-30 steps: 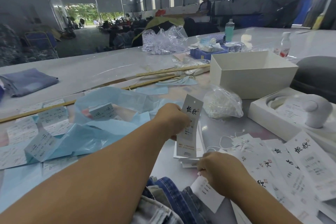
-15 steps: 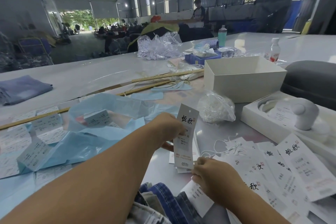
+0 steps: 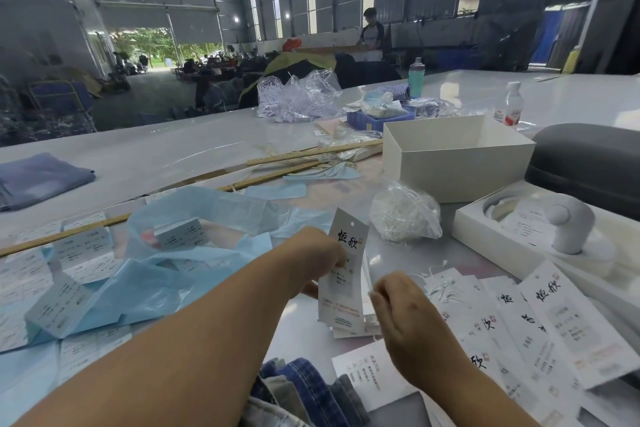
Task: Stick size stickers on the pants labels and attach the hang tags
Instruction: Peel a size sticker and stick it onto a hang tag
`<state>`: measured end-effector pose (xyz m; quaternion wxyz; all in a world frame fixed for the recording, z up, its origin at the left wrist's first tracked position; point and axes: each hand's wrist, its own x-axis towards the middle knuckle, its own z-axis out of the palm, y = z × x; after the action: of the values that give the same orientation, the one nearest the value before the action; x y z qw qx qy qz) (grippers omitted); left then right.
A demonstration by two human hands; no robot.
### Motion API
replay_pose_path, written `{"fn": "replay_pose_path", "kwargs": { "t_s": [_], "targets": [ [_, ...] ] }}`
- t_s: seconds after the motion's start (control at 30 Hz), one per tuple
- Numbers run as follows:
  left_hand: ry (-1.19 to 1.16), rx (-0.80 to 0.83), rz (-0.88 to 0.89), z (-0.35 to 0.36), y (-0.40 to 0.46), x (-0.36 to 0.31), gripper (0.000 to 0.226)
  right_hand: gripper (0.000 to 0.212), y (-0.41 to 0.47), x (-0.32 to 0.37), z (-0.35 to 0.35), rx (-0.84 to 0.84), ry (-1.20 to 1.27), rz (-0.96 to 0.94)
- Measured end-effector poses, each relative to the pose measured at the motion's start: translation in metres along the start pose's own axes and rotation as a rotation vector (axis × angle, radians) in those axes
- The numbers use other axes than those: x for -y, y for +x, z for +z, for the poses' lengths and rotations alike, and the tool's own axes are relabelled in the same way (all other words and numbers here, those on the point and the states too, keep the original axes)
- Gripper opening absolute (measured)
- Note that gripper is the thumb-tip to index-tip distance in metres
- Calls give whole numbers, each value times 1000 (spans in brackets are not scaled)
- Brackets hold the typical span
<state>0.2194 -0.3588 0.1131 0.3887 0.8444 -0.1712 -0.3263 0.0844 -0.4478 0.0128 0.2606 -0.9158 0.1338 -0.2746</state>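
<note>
1. The left hand (image 3: pixel 317 258) holds a white hang tag (image 3: pixel 343 270) upright, its fingers curled round the tag's left edge about halfway up; the punched hole is at the top.
2. The right hand (image 3: pixel 403 305) sits just right of that hang tag, near its lower half. Its fingers are curled inward; whether they pinch anything I cannot tell, as the back of the hand hides them.
3. Below the hang tag, at the near edge of the worktop (image 3: pixel 156 156), lies folded denim, the pants (image 3: pixel 311 388).
4. Right of the hang tag, a spread of more hang tags (image 3: pixel 554 322) covers the worktop.
5. Left of the hang tag lies a blue plastic bag (image 3: pixel 166 274) among sheets of size stickers (image 3: pixel 83 250).
6. Beyond the hang tag sits a clear bag of white strings (image 3: pixel 403 218), and behind that an open white box (image 3: pixel 453 156).
</note>
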Motion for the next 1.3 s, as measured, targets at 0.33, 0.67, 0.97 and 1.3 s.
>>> {"fn": "replay_pose_path", "kwargs": {
  "t_s": [0.33, 0.67, 0.97, 1.3],
  "targets": [
    [146, -201, 249, 4, -31, -29, 85, 18, 24, 53, -54, -347, 509, 94],
    [46, -140, 528, -37, -146, -26, 71, 22, 11, 135, -104, -155, 594, -44],
    [-298, -263, 573, -104, -263, 64, 61, 17, -10, 255, -92, 111, 340, -299],
    [-554, -502, 453, -125, -319, 147, 11, 20, -37, 334, -53, 278, 241, -465]
  ]
}}
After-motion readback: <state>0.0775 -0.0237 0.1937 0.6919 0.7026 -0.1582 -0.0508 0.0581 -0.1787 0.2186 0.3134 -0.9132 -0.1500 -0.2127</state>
